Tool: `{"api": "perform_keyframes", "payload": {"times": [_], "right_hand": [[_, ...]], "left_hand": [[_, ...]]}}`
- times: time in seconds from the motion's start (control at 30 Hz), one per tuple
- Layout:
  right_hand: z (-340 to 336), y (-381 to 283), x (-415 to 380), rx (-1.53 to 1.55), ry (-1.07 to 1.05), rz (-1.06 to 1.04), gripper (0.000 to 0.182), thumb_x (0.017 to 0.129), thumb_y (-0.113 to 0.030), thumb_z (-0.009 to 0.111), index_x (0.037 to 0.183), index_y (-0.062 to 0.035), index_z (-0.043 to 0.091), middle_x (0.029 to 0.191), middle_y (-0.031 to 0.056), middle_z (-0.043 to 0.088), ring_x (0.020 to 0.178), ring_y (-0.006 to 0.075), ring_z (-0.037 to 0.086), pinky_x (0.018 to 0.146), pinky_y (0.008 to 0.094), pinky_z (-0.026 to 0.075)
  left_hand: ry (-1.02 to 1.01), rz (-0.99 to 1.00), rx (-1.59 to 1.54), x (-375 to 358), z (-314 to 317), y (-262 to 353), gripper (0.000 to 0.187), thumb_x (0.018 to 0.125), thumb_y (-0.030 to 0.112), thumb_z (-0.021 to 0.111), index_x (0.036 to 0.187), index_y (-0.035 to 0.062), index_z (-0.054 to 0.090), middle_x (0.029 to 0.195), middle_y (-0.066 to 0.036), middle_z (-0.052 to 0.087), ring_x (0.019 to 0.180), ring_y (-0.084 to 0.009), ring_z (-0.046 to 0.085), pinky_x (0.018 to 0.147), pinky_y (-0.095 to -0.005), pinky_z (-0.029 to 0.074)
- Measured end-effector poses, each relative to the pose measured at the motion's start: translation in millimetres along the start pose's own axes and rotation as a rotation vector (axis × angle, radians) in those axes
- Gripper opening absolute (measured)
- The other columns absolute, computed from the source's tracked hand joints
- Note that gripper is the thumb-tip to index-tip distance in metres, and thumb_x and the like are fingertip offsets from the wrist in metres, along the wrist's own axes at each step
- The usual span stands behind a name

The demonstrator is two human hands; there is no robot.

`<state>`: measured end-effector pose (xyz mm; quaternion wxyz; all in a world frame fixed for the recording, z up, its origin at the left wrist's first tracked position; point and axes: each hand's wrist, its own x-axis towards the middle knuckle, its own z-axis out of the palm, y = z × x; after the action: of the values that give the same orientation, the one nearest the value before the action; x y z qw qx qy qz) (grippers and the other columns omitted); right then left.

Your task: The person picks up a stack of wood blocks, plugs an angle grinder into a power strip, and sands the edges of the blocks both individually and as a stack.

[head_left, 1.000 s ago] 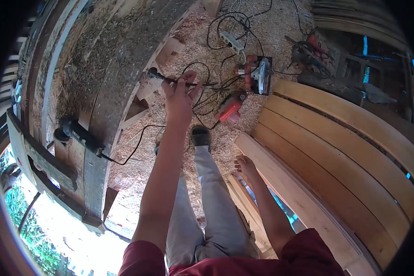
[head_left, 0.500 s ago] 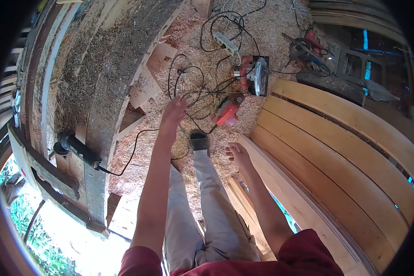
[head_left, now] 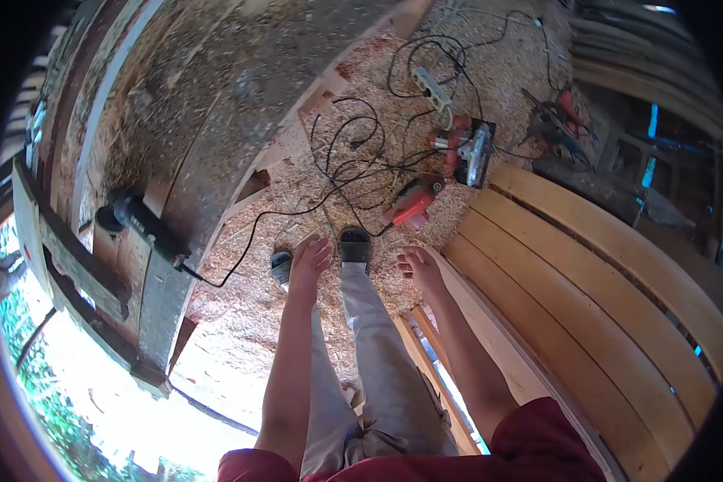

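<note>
My left hand (head_left: 311, 259) hangs over the shaving-covered floor near my shoes, fingers loosely extended and holding nothing. My right hand (head_left: 419, 271) is beside the stacked boards, its fingers slightly curled and apart, also with nothing in it. In front of my hands lies a red power tool (head_left: 414, 202) on the floor. Just beyond that stands a circular saw (head_left: 472, 153) with a red body and metal base. To the left, a black angle grinder (head_left: 149, 226) rests on the wooden bench, with its black cord (head_left: 253, 233) running across the floor towards the other cables.
Tangled cables (head_left: 353, 161) and a pale power strip (head_left: 432, 90) lie on the wood shavings. A dusty plank bench (head_left: 217, 120) borders the left. Smooth boards (head_left: 570, 257) are stacked on the right, with another red power tool (head_left: 569, 112) behind them.
My left hand has drawn back from the cables towards my body. The view has shifted, and my left shoe now shows. My right hand stays in much the same place.
</note>
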<state>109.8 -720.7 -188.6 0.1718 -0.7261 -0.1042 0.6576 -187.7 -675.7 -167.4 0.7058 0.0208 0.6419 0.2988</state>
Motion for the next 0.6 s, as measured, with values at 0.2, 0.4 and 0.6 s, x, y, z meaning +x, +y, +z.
{"api": "perform_keyframes", "payload": {"times": [0.2, 0.4, 0.6], "right_hand": [[43.3, -32.4, -14.5, -0.026, -0.071, -0.126, 0.025, 0.112, -0.023, 0.062, 0.129, -0.0071, 0.068, 0.108, 0.0035, 0.074, 0.089, 0.0116, 0.068, 0.076, 0.0287, 0.054], [132.9, -102.7, -41.5, -0.170, -0.332, -0.318, 0.029, 0.114, -0.022, 0.059, 0.135, -0.0043, 0.066, 0.120, 0.0056, 0.074, 0.102, 0.0117, 0.069, 0.084, 0.0280, 0.054], [270.9, -199.6, -110.7, -0.395, -0.569, -0.562, 0.035, 0.115, -0.028, 0.059, 0.141, -0.0051, 0.065, 0.127, 0.0063, 0.073, 0.113, 0.0133, 0.070, 0.095, 0.0295, 0.054]], "left_hand": [[0.037, 0.194, -0.243, -41.7, -20.4, 16.6, 0.048, 0.113, 0.033, 0.058, 0.154, 0.0078, 0.054, 0.148, -0.012, 0.066, 0.134, -0.0240, 0.064, 0.110, -0.0390, 0.050], [0.025, 0.438, -0.318, -108.0, -58.1, 42.0, 0.043, 0.114, 0.028, 0.056, 0.150, 0.0054, 0.055, 0.141, -0.011, 0.067, 0.129, -0.0230, 0.066, 0.110, -0.0397, 0.049], [0.007, 0.668, -0.408, -158.5, -111.7, 72.7, 0.040, 0.113, 0.021, 0.055, 0.147, 0.0004, 0.054, 0.140, -0.014, 0.067, 0.126, -0.0235, 0.067, 0.108, -0.0403, 0.051]]}}
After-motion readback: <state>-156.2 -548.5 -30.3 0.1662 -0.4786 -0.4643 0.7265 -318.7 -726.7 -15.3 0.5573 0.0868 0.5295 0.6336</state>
